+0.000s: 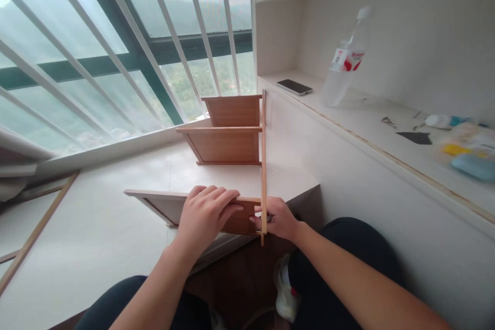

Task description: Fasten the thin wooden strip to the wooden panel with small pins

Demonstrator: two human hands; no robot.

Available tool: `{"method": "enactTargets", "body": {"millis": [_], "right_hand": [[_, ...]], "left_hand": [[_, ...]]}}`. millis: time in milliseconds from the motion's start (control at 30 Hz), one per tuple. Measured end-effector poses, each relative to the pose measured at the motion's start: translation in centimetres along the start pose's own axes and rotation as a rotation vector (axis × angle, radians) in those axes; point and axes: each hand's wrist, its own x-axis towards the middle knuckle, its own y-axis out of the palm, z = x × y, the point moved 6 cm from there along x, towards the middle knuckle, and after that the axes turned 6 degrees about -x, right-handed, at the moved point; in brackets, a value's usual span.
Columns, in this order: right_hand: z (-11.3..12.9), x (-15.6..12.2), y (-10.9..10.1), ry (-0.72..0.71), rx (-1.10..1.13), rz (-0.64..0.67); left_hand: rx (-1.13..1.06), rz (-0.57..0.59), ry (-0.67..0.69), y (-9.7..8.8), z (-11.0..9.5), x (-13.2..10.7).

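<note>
A wooden frame stands on the white ledge, with several upright brown panels joined to one long wooden rail (264, 154). My left hand (207, 219) is closed over the top edge of the nearest panel (170, 205), its thumb on the near face. At the rail's near end, my right hand (281, 219) reaches around the wood from the right, fingertips showing on the panel's side. A small metallic piece (269, 218) shows at these fingers, too small to name. Farther back are the middle panel (228, 145) and the far panel (234, 111).
A barred window (154, 51) borders the ledge (100, 216). On the right shelf are a phone (294, 86), a plastic bottle (344, 64), loose screws (388, 122), a white tube (443, 121) and a plastic bag (474, 139). Another wooden frame (42, 224) lies at left.
</note>
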Motion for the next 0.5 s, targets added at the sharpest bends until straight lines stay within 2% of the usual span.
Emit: {"method": "enactTargets", "body": {"millis": [133,200,267,367,433,500], "right_hand": [[-0.2,-0.3,-1.1,0.038,-0.08,0.005],[-0.2,-0.9,-3.0,0.062,-0.122,-0.028],[0.4,-1.6,-5.8,0.064,-0.177,-0.069],[2.1,-2.2,-11.7,0.056,-0.343,-0.099],[3.6,-1.8,-17.2,0.054,-0.491,-0.195],[4.3,-0.8,-23.4,0.131,-0.644,-0.291]], "left_hand": [[0.053,-0.106,0.11,-0.4,-0.5,-0.9],[0.051,-0.133,0.16,-0.6,-0.7,-1.0],[0.034,-0.147,0.185,-0.6,-0.6,-0.9],[-0.01,-0.158,0.211,-0.5,-0.2,-0.7],[-0.039,-0.171,0.225,-0.3,0.1,-0.7],[-0.049,-0.187,0.237,-0.4,0.2,-0.6]]}}
